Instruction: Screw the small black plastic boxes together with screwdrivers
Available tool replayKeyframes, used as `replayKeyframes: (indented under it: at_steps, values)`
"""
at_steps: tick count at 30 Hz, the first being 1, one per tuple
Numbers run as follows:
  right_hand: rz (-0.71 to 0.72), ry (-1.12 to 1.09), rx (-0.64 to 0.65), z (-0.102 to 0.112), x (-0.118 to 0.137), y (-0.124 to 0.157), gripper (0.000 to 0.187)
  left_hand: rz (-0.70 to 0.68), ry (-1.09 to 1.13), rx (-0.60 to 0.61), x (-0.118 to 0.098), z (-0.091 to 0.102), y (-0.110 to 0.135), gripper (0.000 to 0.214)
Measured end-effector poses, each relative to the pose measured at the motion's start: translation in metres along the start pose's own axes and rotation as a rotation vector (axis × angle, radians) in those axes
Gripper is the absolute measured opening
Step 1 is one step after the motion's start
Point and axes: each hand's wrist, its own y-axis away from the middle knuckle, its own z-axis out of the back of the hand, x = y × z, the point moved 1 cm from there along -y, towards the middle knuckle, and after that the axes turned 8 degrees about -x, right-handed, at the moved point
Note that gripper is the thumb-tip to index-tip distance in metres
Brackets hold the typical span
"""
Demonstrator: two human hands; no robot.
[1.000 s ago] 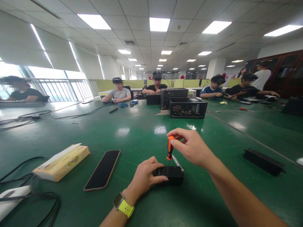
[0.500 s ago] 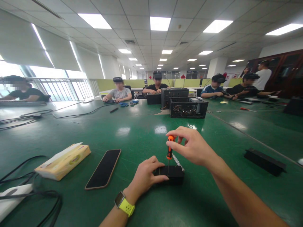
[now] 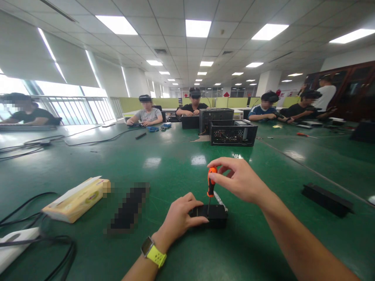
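Observation:
My right hand (image 3: 234, 177) pinches the orange and black handle of a screwdriver (image 3: 210, 186) from above. The screwdriver stands nearly upright, its thin shaft reaching down to the top of a small black box-shaped part (image 3: 218, 216). That part lies on the green table in front of me. With thumb and fingers on either side, my left hand (image 3: 183, 212) grips the part's left end. A clear or silvery strip (image 3: 220, 201) leans out behind the part. Whether the screwdriver's tip sits in a screw is too small to tell.
A tissue pack (image 3: 77, 199) and a blurred dark phone (image 3: 129, 208) lie to the left, near black cables (image 3: 63, 244) and a white power strip (image 3: 17, 248). To the right is a long black piece (image 3: 327, 200). Computer cases (image 3: 233, 134) stand ahead; several people sit around the table.
The screwdriver's handle has tipped slightly to the right, and my right-hand fingers have shifted a little on it. My left hand and the black part stay nearly where they were.

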Motion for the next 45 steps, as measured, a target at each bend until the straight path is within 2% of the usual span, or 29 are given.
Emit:
replayKeyframes:
  at_steps: [9,13,17,23,30,36,45]
  values:
    - [-0.097,-0.128,0.003,-0.002,-0.0045,0.0014,0.019,0.007,0.008,0.006,-0.0016,0.0005,-0.0002,0.042]
    - [-0.051,-0.067,0.018,-0.0015,-0.0004,0.0004,0.017,0.008,0.002,0.007,-0.0016,0.0007,-0.0005,0.041]
    - [0.009,0.008,-0.04,-0.001,0.0007,0.0001,0.019,0.007,0.003,0.012,-0.0007,0.0006,-0.0004,0.041]
    - [-0.107,-0.124,0.009,-0.0006,-0.0033,0.0007,0.024,0.01,0.009,0.011,-0.0006,0.0001,0.0,0.043]
    - [0.013,-0.018,-0.022,-0.0003,-0.003,0.0005,0.02,0.003,0.003,0.012,0.0012,-0.0012,0.0002,0.042]
    - [-0.11,-0.14,0.006,-0.0014,-0.0048,0.0,0.023,0.009,0.003,0.013,0.0007,-0.0013,0.0009,0.042]
    - [-0.086,-0.144,0.058,-0.0041,-0.0052,0.0001,0.02,0.006,0.01,0.01,0.0003,-0.0009,0.0005,0.043]
